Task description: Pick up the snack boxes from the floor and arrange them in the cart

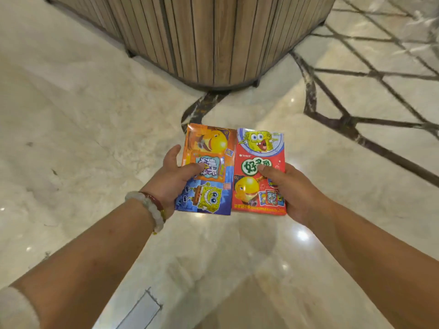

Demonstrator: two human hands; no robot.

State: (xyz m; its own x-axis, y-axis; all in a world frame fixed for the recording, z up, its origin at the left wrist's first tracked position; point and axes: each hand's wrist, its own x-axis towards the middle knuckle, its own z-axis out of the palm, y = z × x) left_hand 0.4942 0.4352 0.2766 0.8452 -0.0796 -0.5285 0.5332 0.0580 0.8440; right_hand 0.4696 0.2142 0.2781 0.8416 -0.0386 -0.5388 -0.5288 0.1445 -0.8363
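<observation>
- left hand (171, 179): two bracelets on the wrist; one of pale white beads (152, 211); one thin, dark red and gold (155, 202)
- a white fuzzy sleeve (14, 309) near the elbow
- right hand (292, 188): bare arm

Two snack boxes, an orange-and-blue box (206, 170) and a red box (260, 172), look like thin printed card with a slight sheen. The floor (83, 119) is polished pale marble, glossy with light reflections, inlaid with dark veined stone strips (351, 122). The curved counter (209, 36) is clad in matt vertical wood slats, and a bracelet (152, 210) has smooth, milky stone-like beads.

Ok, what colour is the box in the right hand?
Mostly red box, with a yellow cartoon on top; head view.
</observation>
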